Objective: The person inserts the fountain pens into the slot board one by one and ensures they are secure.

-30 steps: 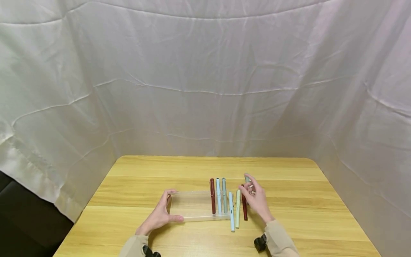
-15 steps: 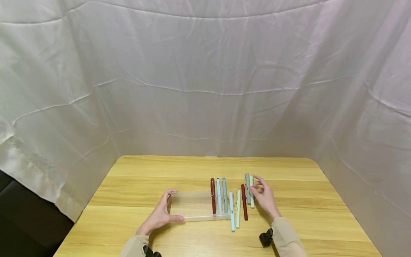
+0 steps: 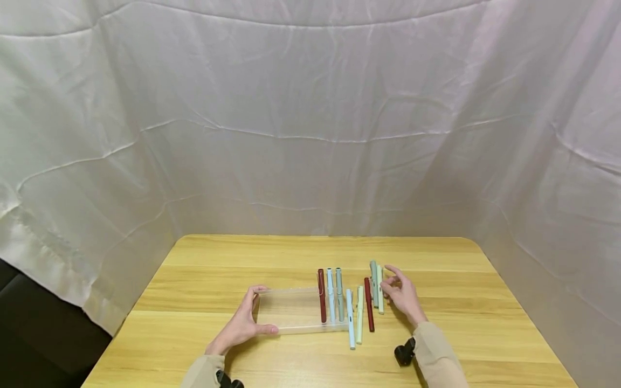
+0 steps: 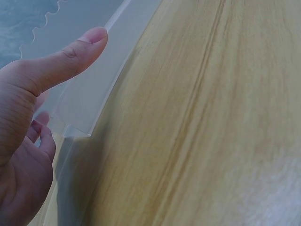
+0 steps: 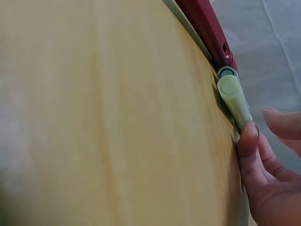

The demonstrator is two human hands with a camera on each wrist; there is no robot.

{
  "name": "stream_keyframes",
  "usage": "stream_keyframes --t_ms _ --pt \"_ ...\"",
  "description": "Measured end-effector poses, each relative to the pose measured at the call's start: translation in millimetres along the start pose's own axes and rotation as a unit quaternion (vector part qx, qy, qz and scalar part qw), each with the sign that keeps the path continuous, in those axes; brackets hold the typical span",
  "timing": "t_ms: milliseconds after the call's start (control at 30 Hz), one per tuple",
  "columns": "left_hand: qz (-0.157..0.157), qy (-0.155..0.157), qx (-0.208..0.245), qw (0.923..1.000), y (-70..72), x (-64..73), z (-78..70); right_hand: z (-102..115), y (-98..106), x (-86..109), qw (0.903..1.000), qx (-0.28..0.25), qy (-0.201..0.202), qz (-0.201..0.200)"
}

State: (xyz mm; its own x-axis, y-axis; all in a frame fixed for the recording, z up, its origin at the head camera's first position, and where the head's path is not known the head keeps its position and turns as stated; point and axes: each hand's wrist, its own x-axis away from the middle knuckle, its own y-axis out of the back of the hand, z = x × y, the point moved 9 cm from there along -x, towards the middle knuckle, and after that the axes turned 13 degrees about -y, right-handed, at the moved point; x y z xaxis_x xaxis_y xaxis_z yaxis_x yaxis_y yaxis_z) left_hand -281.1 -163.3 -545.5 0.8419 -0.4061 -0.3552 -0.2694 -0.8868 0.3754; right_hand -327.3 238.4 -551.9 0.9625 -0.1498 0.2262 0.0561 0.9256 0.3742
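A clear plastic tray point(image 3: 291, 310) lies on the wooden table point(image 3: 204, 280). My left hand point(image 3: 242, 323) grips its left end, the thumb point(image 4: 61, 61) on the near rim point(image 4: 101, 96). A dark red pen point(image 3: 321, 296), a light blue pen point(image 3: 330, 296) and a grey-green pen point(image 3: 339, 293) lie across the tray's right end. My right hand point(image 3: 401, 292) rests to the right with relaxed fingers. One fingertip point(image 5: 247, 141) touches a pale green pen point(image 3: 380, 291) point(image 5: 233, 96), which lies beside another grey-green pen point(image 3: 373, 275) and a second dark red pen point(image 3: 369, 307) point(image 5: 207, 28).
Another light blue pen point(image 3: 350, 320) and another pale green pen point(image 3: 359, 318) lie on the table just right of the tray. White cloth point(image 3: 310, 134) hangs behind and on both sides of the table.
My right hand has drawn back to the right, uncovering the pale green and grey-green pens it was over. The left hand and the tray have stayed put.
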Motion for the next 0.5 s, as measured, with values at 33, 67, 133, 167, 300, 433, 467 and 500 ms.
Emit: stream_keyframes --t_ms 33,67,133,167,300,433,467,500 --pt "0.000 0.001 0.002 1.0000 0.1 0.0 0.1 -0.7 -0.2 -0.7 1.0000 0.001 -0.002 0.002" --pt "0.000 0.002 0.002 1.0000 0.3 0.0 -0.1 -1.4 -0.2 -1.2 1.0000 0.001 -0.006 0.002" --pt "-0.001 0.006 0.004 1.0000 0.6 0.0 0.3 -2.1 -0.2 -1.6 0.9999 0.002 -0.013 0.002" --pt "0.000 0.007 0.003 1.0000 0.7 0.0 0.6 -2.6 -0.4 -2.1 0.9999 0.007 -0.015 0.002" --pt "0.002 0.012 0.002 0.9999 0.8 0.2 1.3 -3.8 -1.0 -4.2 0.9994 0.027 -0.020 -0.002" --pt "0.005 0.013 0.002 0.9999 0.3 0.4 0.9 -4.3 -1.8 -6.2 0.9988 0.044 -0.022 -0.007" --pt "0.006 0.014 0.001 0.9999 0.3 0.4 1.1 -4.3 -1.9 -6.7 0.9986 0.047 -0.021 -0.007" --pt "0.006 0.015 0.001 0.9999 0.1 0.3 1.5 -4.3 -2.0 -6.9 0.9986 0.048 -0.022 -0.007"
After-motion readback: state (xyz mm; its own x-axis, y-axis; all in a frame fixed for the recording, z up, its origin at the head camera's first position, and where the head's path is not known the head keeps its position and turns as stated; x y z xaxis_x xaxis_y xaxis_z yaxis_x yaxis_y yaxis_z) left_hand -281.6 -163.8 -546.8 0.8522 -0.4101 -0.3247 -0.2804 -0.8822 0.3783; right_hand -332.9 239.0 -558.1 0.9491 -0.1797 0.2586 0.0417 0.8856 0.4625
